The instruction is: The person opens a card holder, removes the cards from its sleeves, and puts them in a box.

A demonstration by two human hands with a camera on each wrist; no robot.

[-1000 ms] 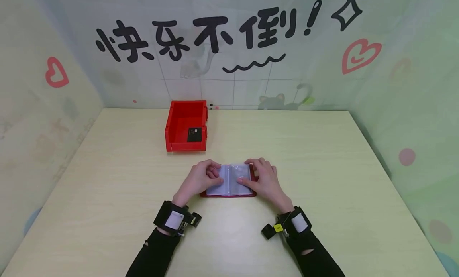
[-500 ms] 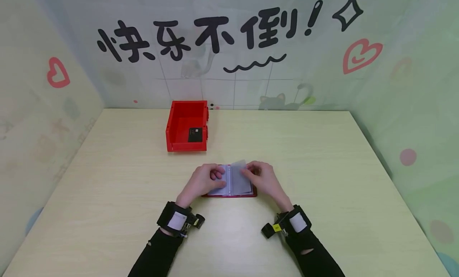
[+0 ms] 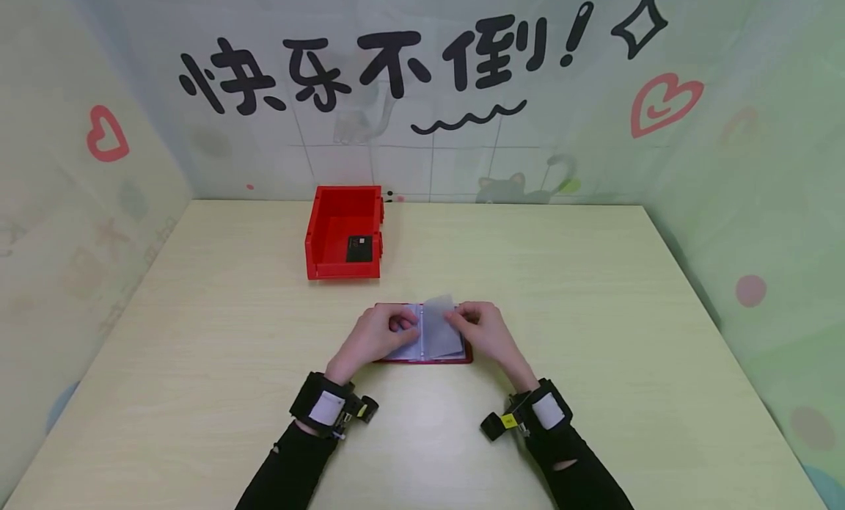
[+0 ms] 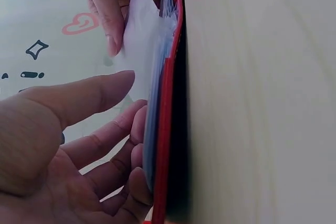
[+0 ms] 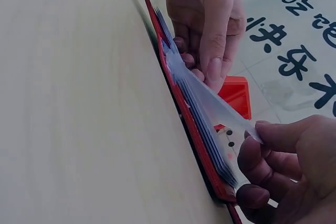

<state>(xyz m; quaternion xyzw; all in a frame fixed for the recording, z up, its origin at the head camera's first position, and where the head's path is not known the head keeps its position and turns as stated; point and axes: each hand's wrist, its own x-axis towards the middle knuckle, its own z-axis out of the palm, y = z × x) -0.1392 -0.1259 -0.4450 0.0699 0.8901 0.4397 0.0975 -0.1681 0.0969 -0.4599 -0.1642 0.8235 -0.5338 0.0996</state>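
Observation:
A card holder (image 3: 404,354) with a red cover and clear plastic sleeves lies open on the table, in the middle of the head view. One plastic sleeve (image 5: 218,104) on its right side is raised at a slant. My right hand (image 3: 487,334) pinches that sleeve's outer edge between thumb and fingers, as the right wrist view shows. My left hand (image 3: 376,335) rests its loosely bent fingertips on the left-hand sleeves. Its thumb (image 4: 100,95) stretches out apart from those fingers, close to the raised sleeve.
Farther back and to the left stands a red bin (image 3: 343,268) holding a small black flat item (image 3: 359,249). The pale wooden table (image 3: 561,275) meets a printed backdrop (image 3: 277,150) at its far edge.
My right hand, earlier spread over the right-hand side, now pinches the sleeve, whose edge has come up. My left hand has shifted slightly right along the card holder.

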